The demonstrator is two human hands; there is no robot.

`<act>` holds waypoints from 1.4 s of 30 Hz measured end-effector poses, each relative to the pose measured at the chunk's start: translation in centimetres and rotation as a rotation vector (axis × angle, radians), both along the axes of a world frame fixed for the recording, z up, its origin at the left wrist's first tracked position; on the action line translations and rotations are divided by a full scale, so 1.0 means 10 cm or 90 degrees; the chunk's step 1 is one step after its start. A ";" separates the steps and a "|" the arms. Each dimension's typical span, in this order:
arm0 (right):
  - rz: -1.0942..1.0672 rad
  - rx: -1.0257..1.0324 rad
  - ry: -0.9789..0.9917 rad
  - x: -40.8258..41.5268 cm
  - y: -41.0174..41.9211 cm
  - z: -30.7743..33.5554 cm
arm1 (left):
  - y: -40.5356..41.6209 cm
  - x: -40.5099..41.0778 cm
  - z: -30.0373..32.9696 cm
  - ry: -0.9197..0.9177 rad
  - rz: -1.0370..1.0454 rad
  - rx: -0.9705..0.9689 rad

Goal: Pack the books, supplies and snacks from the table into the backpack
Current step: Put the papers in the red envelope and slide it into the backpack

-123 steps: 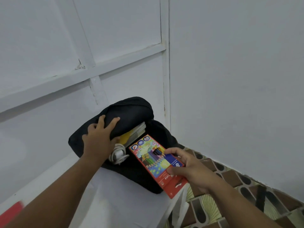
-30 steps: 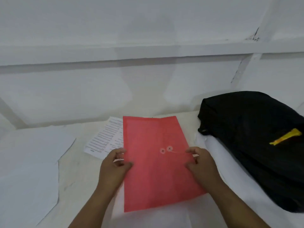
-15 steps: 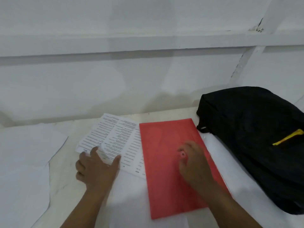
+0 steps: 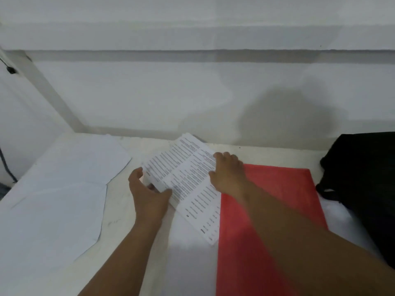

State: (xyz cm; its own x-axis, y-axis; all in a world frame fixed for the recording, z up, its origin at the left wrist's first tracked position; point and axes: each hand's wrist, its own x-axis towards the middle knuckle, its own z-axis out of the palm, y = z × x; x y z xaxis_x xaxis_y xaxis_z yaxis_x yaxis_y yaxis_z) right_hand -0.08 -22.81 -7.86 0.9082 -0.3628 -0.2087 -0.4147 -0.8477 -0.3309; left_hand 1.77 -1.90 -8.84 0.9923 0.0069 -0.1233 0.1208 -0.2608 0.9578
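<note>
Printed sheets (image 4: 188, 178), centre frame on the desk (image 4: 119, 221): left hand (image 4: 149, 193) pinches their near edge, right hand (image 4: 228, 174) lies flat on them, apparently gathering. Red folder (image 4: 277, 199) alongside; backpack (image 4: 363, 178) far right.

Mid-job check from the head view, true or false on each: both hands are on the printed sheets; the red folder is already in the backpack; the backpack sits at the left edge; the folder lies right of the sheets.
1. Both hands are on the printed sheets. True: the left hand grips their left edge and the right hand rests on their right side.
2. The red folder is in the backpack. False: it lies flat on the table.
3. The backpack sits at the left edge. False: it is at the right.
4. The folder lies right of the sheets. True.
</note>
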 end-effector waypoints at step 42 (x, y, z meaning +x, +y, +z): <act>-0.067 0.733 -0.283 0.43 2.68 0.59 | 3.02 1.33 0.63 0.012 -0.266 0.008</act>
State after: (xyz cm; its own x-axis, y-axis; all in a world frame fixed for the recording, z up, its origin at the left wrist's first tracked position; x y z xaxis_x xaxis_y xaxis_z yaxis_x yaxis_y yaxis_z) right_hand 4.25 3.98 -1.94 0.9594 -0.2477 -0.1351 -0.1238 0.0607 -0.9905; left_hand 15.10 28.34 -2.56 0.9075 -0.3947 -0.1438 0.0190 -0.3035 0.9527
